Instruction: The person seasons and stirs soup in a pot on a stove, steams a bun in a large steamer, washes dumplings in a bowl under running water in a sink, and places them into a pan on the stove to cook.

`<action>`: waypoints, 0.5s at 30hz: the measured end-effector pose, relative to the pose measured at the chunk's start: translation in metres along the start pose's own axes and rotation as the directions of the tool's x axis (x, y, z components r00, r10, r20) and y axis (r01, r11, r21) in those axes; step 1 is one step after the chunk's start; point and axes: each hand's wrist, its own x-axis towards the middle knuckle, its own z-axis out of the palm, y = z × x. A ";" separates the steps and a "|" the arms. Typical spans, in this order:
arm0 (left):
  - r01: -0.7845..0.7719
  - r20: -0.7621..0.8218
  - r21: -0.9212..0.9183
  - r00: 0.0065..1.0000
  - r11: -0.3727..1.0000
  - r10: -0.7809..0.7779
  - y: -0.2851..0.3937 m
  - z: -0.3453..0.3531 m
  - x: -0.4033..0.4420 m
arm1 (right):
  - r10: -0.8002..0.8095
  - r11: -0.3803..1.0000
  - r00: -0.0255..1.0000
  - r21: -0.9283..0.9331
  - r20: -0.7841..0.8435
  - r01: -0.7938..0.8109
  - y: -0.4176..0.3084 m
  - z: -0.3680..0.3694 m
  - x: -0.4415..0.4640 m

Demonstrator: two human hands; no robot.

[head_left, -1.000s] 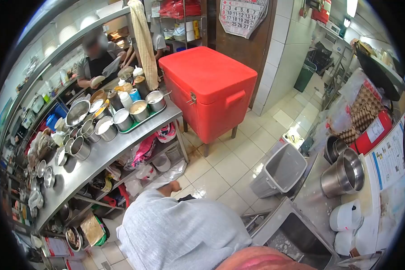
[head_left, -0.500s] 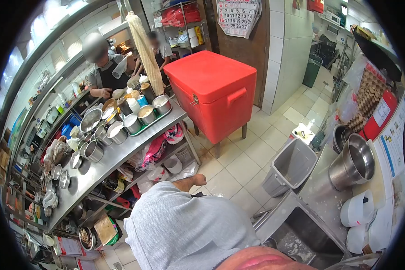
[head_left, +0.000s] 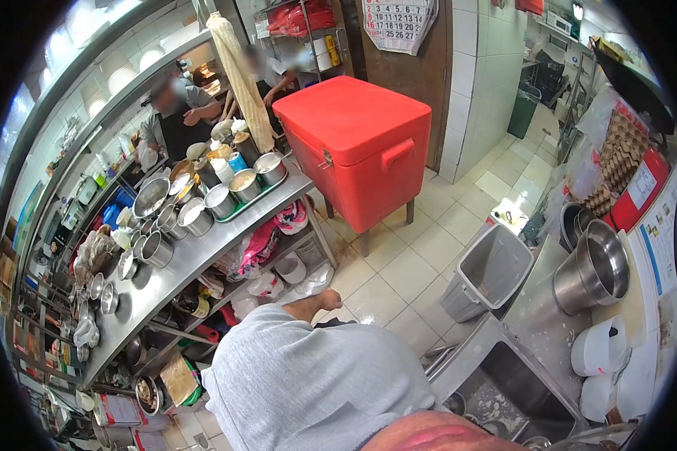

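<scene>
My left hand (head_left: 327, 300) hangs low in front of my grey sleeve (head_left: 308, 376), over the tiled floor (head_left: 380, 301). Its fingers are too small and turned away to show whether they are open or closed, and nothing visible sticks out of it. Nearest to it are the clear plastic bag (head_left: 314, 281) and white tub (head_left: 289, 267) on the steel table's lower shelf. My right hand is out of sight. To the right, a steel sink (head_left: 504, 376) has white residue in its basin.
A red cooler box (head_left: 353, 150) on legs stands ahead. Pots and bottles crowd the steel table (head_left: 139, 289) at left, with two people behind it. A grey bin (head_left: 489, 267), steel pots (head_left: 590, 267), white containers (head_left: 598, 347) and egg trays (head_left: 620, 150) are at right.
The view has shifted slightly, showing more metal ware at the sink's near edge. My left hand is almost unmoved. Behind the table, the nearer person has leaned and raised a hand.
</scene>
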 end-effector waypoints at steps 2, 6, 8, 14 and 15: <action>0.016 0.021 0.008 1.000 1.000 -0.016 -0.004 0.003 0.004 | -0.003 1.000 1.000 -0.006 -0.014 0.003 0.002 -0.003 -0.003; -0.108 -0.109 -0.006 0.988 0.994 0.107 -0.016 0.008 -0.001 | -0.016 0.999 0.999 -0.043 -0.046 0.014 0.005 -0.015 -0.008; -0.123 -0.131 -0.024 0.984 0.992 0.118 -0.020 0.009 0.001 | -0.029 0.997 0.997 -0.077 -0.069 0.024 0.010 -0.022 -0.012; -0.122 -0.210 -0.152 0.974 0.981 0.089 -0.031 0.021 0.004 | -0.142 0.959 0.965 -0.273 -0.221 0.078 0.047 -0.062 -0.022; -0.093 -0.216 -0.187 0.975 0.978 0.051 -0.031 0.023 -0.002 | -0.161 0.946 0.956 -0.313 -0.245 0.079 0.056 -0.073 -0.025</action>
